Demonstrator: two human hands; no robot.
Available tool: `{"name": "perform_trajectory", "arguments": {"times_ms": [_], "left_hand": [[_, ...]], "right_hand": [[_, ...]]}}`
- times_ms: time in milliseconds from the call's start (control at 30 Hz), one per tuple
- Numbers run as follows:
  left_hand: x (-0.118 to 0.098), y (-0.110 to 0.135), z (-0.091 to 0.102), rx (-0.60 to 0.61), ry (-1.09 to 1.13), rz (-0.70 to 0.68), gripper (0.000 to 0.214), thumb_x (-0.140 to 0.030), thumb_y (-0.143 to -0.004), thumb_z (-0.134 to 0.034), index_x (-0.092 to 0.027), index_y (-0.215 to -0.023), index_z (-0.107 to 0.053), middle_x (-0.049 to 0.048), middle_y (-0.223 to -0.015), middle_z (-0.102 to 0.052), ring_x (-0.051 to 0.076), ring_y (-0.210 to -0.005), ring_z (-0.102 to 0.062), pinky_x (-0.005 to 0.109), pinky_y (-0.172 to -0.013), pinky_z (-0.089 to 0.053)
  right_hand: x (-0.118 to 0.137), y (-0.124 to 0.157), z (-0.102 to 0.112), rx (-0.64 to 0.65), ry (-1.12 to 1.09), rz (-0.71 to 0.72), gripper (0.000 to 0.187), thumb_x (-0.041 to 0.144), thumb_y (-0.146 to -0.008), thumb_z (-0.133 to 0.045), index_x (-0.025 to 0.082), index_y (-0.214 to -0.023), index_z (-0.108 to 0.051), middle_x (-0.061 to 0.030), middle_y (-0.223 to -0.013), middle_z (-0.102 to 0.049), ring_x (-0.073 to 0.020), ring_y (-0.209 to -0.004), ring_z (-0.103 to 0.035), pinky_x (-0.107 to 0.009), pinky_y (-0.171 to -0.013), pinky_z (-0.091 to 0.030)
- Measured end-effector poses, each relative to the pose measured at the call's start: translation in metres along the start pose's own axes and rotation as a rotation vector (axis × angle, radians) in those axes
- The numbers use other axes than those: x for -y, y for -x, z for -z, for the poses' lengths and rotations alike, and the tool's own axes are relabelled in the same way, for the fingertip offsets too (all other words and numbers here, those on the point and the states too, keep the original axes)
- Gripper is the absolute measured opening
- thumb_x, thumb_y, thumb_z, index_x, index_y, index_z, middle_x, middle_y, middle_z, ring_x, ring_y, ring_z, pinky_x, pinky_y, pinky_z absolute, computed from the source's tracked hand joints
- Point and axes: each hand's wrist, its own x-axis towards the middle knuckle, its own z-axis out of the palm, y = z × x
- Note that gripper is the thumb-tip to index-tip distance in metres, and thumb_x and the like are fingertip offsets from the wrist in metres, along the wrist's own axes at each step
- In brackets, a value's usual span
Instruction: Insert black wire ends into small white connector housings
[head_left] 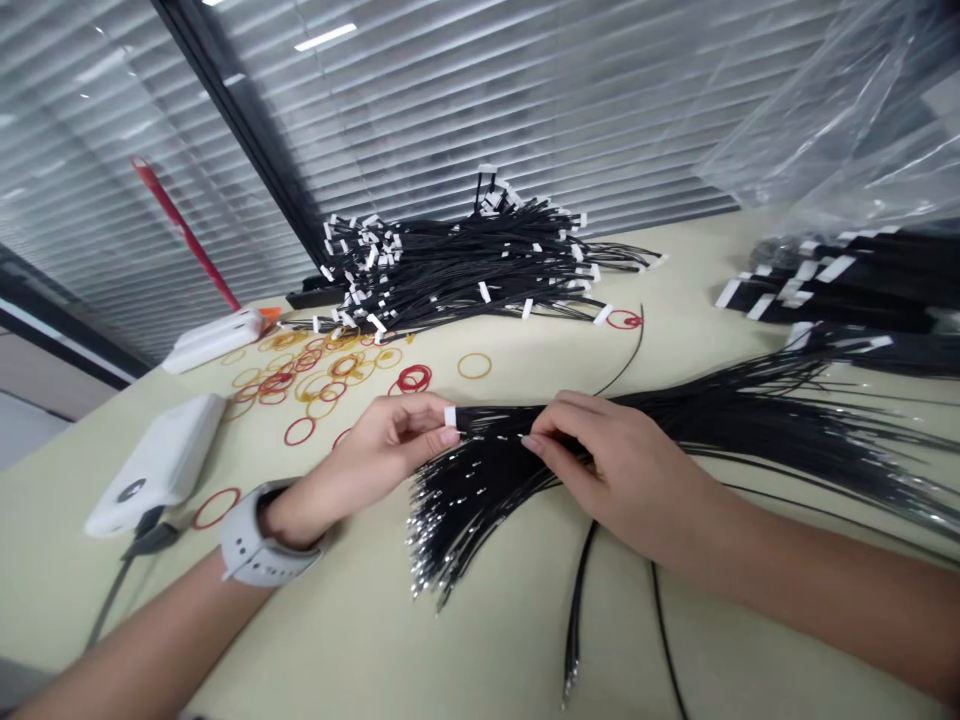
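Between the thumb and fingers of my left hand [397, 435] is a small white connector [450, 416], held at the left end of some black wires. My right hand [607, 455] pinches a thin black wire with a shiny metal tip, pointing left toward the connector. Under both hands spreads a thick bundle of black wires [472, 500], its silver terminals fanned out at the lower left. A few wires [576, 620] hang off toward the table's near side.
Behind lies a pile of black cables with white connectors [465, 255]. Red and yellow rubber bands [322, 370] are scattered at left beside a white power bank [161, 465] and another white device [214, 340]. More wire bundles [885, 270] and clear plastic [825, 140] are at right, near window blinds.
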Motion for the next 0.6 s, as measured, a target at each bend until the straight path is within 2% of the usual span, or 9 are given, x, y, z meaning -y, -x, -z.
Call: {"name": "perform_trajectory", "arguments": {"times_ms": [433,600], "left_hand": [[-0.0039,0.0044,0.0005,0.027,0.043,0.032,0.007,-0.018,-0.077,-0.059,-0.013,-0.072,-0.06,0.0007,-0.069,-0.061,0.01,-0.066,-0.055,0.019,-0.061,-0.043],[-0.0025,0.0051,0.0013,0.028,0.085,0.036,0.006,-0.018,-0.076,-0.061,-0.013,-0.073,-0.061,0.0008,-0.07,-0.063,0.01,-0.067,-0.056,0.02,-0.062,-0.044]], "right_hand": [[0.0003,-0.0006,-0.0003,-0.017,-0.027,-0.021,0.017,0.022,-0.085,-0.043,0.019,-0.073,-0.055,-0.0003,-0.072,-0.056,-0.0121,-0.066,-0.052,-0.025,-0.056,-0.038],[0.0009,-0.0001,-0.0008,-0.032,-0.024,0.024,0.016,0.02,-0.085,-0.044,0.019,-0.074,-0.055,-0.0002,-0.072,-0.056,-0.0108,-0.063,-0.051,-0.024,-0.054,-0.037]]}}
